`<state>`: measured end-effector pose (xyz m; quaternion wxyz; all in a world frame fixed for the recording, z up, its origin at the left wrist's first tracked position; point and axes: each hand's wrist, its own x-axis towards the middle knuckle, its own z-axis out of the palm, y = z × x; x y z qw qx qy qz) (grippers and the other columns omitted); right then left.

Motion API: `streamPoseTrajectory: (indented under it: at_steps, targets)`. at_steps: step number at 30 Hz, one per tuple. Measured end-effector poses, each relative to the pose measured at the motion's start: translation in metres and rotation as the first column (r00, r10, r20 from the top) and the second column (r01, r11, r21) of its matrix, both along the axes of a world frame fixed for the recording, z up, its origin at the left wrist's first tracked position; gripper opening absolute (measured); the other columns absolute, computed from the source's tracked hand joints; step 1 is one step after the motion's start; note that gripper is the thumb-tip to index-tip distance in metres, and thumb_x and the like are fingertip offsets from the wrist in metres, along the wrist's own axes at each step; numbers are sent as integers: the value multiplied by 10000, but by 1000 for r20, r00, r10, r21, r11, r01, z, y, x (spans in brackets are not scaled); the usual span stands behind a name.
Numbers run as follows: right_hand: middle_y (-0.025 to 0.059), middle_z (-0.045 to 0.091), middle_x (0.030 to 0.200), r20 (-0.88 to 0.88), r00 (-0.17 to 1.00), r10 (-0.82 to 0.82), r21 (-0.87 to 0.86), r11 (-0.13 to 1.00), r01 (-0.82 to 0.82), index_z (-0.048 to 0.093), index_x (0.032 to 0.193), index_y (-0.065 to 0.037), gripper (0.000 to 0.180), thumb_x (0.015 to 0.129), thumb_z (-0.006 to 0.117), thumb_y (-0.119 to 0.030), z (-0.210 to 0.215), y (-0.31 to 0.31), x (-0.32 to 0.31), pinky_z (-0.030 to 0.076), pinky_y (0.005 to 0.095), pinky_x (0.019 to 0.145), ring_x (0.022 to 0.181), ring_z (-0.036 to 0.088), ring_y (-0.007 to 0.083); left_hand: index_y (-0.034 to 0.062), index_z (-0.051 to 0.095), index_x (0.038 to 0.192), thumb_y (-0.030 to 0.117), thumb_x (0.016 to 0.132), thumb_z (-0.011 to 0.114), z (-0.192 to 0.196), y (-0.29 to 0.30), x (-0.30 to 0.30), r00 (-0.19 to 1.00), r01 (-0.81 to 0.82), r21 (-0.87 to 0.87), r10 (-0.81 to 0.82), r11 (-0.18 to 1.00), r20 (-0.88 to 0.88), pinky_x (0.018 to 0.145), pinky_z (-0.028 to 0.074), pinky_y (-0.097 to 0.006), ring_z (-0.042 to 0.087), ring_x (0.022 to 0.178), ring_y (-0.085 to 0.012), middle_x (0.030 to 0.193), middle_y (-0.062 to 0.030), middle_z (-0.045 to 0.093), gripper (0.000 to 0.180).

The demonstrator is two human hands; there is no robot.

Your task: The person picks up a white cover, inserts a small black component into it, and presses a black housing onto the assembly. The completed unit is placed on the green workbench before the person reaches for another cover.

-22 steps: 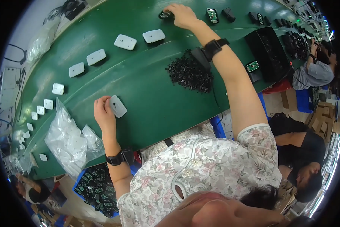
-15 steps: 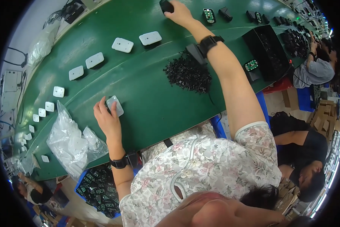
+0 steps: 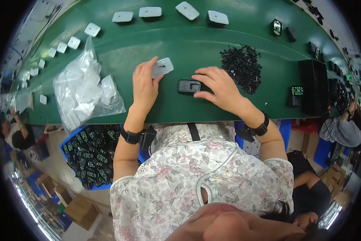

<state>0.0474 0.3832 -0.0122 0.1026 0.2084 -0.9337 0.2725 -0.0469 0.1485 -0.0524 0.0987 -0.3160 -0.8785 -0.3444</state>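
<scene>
A white plastic cover (image 3: 163,67) with rounded corners and a dark spot in its middle is at the near centre of the green table. My left hand (image 3: 144,86) holds it by the left edge, between thumb and fingers. To its right, a black plastic casing (image 3: 184,86) with a raised rectangular part lies lengthwise on the table. My right hand (image 3: 221,88) grips the casing's right end, thumb on the near side and fingers on the far side. Beyond that hand is a heap of small black parts (image 3: 241,66).
White covers (image 3: 150,12) stand in a curved row along the far side. A clear bag of white parts (image 3: 80,86) lies at left, above a blue bin of circuit boards (image 3: 90,156). At right stand a black box (image 3: 314,86) and an open casing with a green board (image 3: 297,91). Other people sit farther off.
My right hand has brought the black casing from the far side to the near centre. My left hand is still at the white cover. The view has turned.
</scene>
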Motion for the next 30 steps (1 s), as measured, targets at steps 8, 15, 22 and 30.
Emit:
streamPoseTrajectory:
  at_steps: [8,15,22,30]
  targets:
    - [106,573,1054,143,989,-20,-87,996,33,553,1149,-68,430,738,674,-88,-2,-18,-3,465,369,819,963,542,287,65,499,1215,-13,703,654,-7,0,3,989,124,-11,-123,992,78,890,409,-397,519,1063,-301,1118,-121,567,541]
    - [89,591,1081,60,998,16,-150,989,-7,585,1147,-92,400,753,645,-65,-14,-30,-46,469,365,831,980,550,277,55,503,1249,-122,774,482,-2,-11,12,960,33,313,-118,949,256,980,399,-356,462,1210,-292,1318,-108,487,507]
    - [78,592,1077,91,992,93,-72,994,-87,585,1158,-110,418,748,646,-61,-23,-36,-61,479,355,832,971,556,267,49,541,1223,-113,758,434,-13,-15,16,978,137,159,-158,978,132,992,392,-363,482,1208,-273,1288,-99,523,504]
    - [64,592,1050,20,1000,10,56,998,-11,593,1149,-138,437,727,652,-43,-21,-46,-54,504,338,772,936,565,239,64,542,1228,-37,768,496,-1,-21,14,989,139,-131,-145,981,-34,971,403,-369,496,1189,-262,1302,-60,516,473]
